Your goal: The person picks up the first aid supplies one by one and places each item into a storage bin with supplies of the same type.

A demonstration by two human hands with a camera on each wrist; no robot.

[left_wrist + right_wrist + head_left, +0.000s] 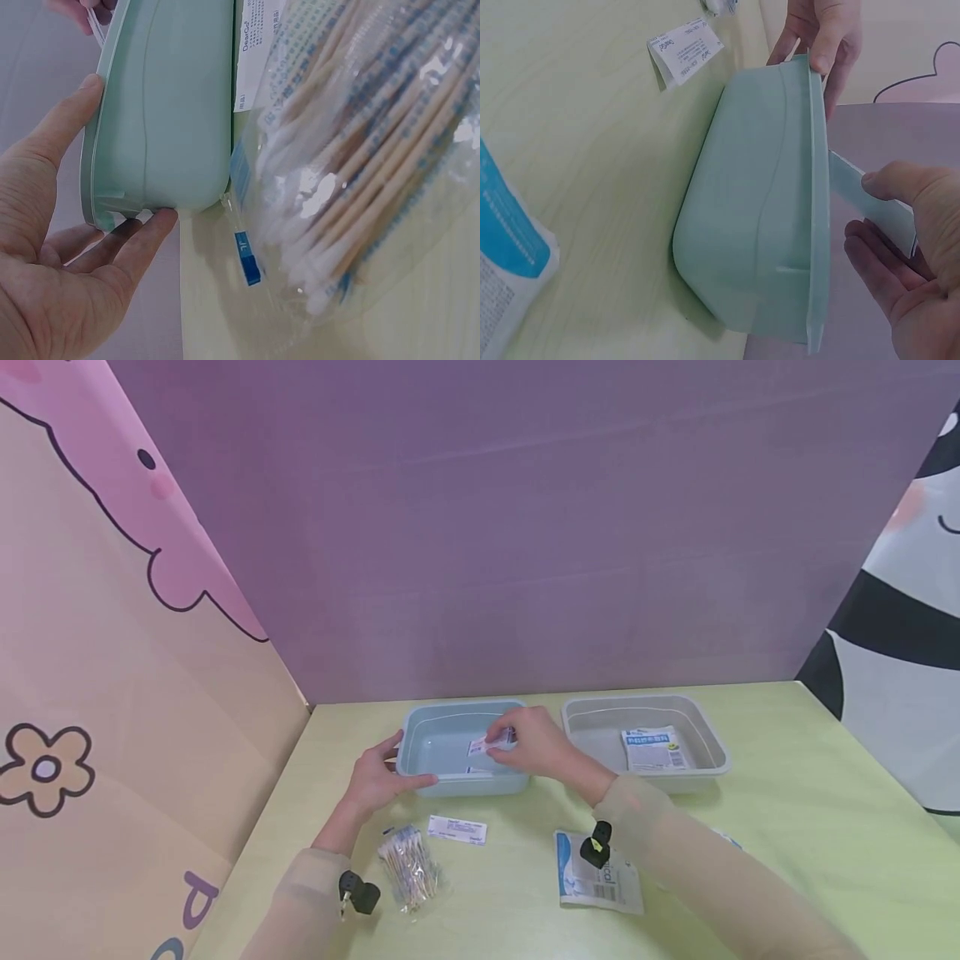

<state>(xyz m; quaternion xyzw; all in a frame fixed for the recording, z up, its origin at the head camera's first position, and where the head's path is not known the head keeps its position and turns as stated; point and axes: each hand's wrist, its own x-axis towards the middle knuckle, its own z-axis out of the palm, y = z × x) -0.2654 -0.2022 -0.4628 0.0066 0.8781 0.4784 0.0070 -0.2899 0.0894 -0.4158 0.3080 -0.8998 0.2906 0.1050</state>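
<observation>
My left hand [375, 779] grips the left end of a light blue plastic basin [465, 787], thumb on the front rim and fingers around the corner. Over the basin's right part, my right hand [534, 742] pinches a flat white printed packet [881, 206] between thumb and fingers. In the right wrist view, the packet's far end dips behind the rim. Another printed piece [478, 770] shows low inside the basin, partly hidden by the front wall. A similar white packet strip [457, 830] lies on the table in front, beside a clear bag of cotton swabs [352, 150].
A pale grey basin [701, 735] stands to the right, holding a blue-and-white packet [651, 748]. Nearer me lies a larger blue-and-white pouch [600, 893], partly under the right wrist camera. The right forearm mostly hides another item [726, 838]. A purple backdrop [525, 543] rises behind the table.
</observation>
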